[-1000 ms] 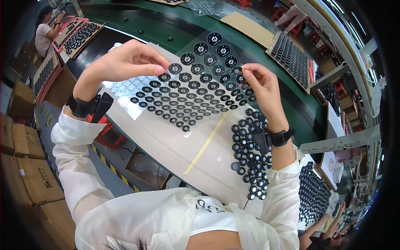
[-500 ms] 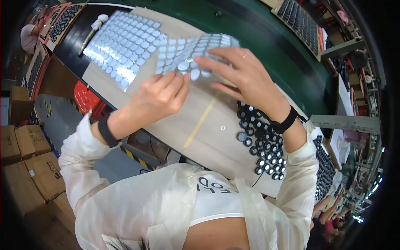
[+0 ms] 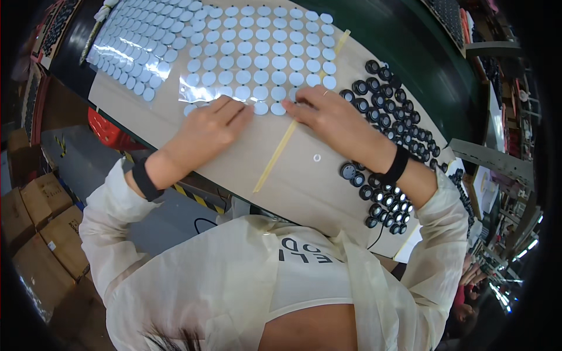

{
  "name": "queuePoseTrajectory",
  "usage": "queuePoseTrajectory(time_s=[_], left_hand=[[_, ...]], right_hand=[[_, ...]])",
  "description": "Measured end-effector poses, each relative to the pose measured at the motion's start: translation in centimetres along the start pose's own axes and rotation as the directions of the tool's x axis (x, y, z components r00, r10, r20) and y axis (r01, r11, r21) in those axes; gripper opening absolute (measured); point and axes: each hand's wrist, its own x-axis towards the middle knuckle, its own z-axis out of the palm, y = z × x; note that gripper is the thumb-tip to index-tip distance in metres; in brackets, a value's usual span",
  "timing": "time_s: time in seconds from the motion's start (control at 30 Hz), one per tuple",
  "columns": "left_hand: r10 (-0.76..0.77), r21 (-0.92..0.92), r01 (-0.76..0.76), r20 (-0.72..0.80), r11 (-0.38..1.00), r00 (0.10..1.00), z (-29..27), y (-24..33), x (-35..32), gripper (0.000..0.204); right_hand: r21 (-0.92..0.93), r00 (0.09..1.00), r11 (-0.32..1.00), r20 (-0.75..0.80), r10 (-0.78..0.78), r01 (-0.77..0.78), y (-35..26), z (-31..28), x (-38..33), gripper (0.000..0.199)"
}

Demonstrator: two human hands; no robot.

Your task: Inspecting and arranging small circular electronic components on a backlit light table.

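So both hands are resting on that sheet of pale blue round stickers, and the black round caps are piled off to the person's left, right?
Not quite. In the head view both the left hand and right hand do rest at the near edge of the sheet of pale blue round stickers, but the black round caps lie to the person's right, not left.

The clear sheet (image 3: 202,92) of pale blue discs (image 3: 261,61) looks like glossy plastic film. It lies on a matt, smooth wooden board (image 3: 304,175). The black caps (image 3: 389,88) shine like plastic.

Cream translucent smock, rolled sleeves — black wristbands on both wrists.
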Motion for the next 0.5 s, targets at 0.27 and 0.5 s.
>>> queuePoseTrajectory(time_s=[0.27, 0.5], left_hand=[[-0.225, -0.474, 0.261, 0.132, 0.841, 0.965, 0.2, -2.6, 0.5, 0.011], [-0.079, -0.155, 0.089, 0.074, 0.984, 0.994, 1.6, -4.1, 1.1, 0.025]], right_hand=[[0.474, 0.963, 0.838, 0.140, 0.230, -0.270, 1.5, -0.1, 1.2, 0.019], [0.435, 0.981, 0.885, -0.019, 0.192, -0.164, 3.0, 1.1, 1.2, 0.016]])
